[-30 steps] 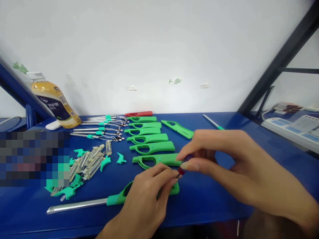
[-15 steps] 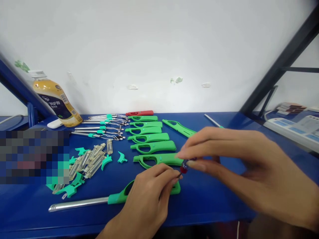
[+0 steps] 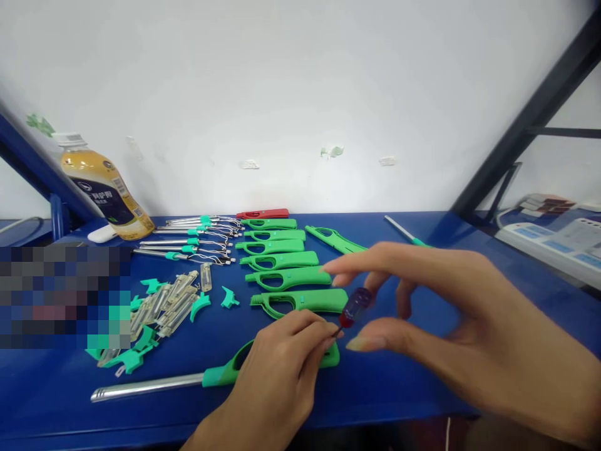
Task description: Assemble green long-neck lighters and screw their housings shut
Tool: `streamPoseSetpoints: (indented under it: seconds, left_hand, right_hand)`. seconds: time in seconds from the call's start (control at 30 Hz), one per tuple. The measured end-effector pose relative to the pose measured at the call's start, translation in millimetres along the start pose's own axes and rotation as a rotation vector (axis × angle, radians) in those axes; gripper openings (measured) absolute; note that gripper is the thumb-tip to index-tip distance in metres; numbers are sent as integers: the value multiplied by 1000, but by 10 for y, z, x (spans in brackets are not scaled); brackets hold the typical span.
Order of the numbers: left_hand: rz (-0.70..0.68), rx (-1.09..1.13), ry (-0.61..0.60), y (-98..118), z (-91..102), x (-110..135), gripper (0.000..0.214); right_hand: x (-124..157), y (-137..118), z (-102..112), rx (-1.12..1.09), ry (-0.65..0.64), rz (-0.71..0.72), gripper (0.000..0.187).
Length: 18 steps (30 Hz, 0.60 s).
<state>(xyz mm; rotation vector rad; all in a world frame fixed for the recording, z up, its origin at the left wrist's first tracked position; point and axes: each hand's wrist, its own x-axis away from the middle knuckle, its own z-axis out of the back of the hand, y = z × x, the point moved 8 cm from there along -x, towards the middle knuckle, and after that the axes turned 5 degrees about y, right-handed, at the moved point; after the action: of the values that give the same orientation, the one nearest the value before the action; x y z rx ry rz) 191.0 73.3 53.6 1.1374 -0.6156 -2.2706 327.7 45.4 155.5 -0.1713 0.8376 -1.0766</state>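
Observation:
My left hand (image 3: 277,376) curls over the handle of a green long-nosed lighter (image 3: 220,374) that lies along the front of the blue table (image 3: 399,382), its metal tube pointing left. A small screwdriver with a red and blue handle (image 3: 354,305) stands tilted with its tip at the lighter's rear end, beside my left fingertips. My right hand (image 3: 451,313) hovers around that handle with forefinger above and thumb below, fingers apart and not pinching it.
A row of green handle shells (image 3: 282,260) and one red shell (image 3: 263,214) lie behind. Metal tubes with wires (image 3: 188,241), clear tanks and teal triggers (image 3: 164,307) lie at the left. A yellow drink bottle (image 3: 106,191) leans at the back left. A dark frame post (image 3: 526,119) rises at the right.
My right hand's thumb and forefinger, pinched on the screwdriver handle before, have spread apart, and the handle now shows between them. The left hand and lighter have stayed put.

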Motion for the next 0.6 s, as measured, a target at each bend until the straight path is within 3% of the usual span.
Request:
streamPoseSetpoints:
  seconds: [0.17,0.4,0.47,0.57,0.6]
  left_hand:
    - [15,-9,-11,-19,-22,31,26]
    - [13,-43,2,-28,-34,56,25]
    - [1,-46,20,-26,-18,49,24]
    - [-19,-32,16,-22,-16,35,25]
    - [-22,-27,10,-27,-21,33,26]
  right_hand:
    - [-22,59,56,-13,19,13,10]
    - [-64,89,-12,121,111,-29,55]
    - [-82,86,-40,129,101,-34,50]
    - [-75,99,-77,-5,15,-33,23]
    - [-64,103,-91,-71,-29,-32,26]
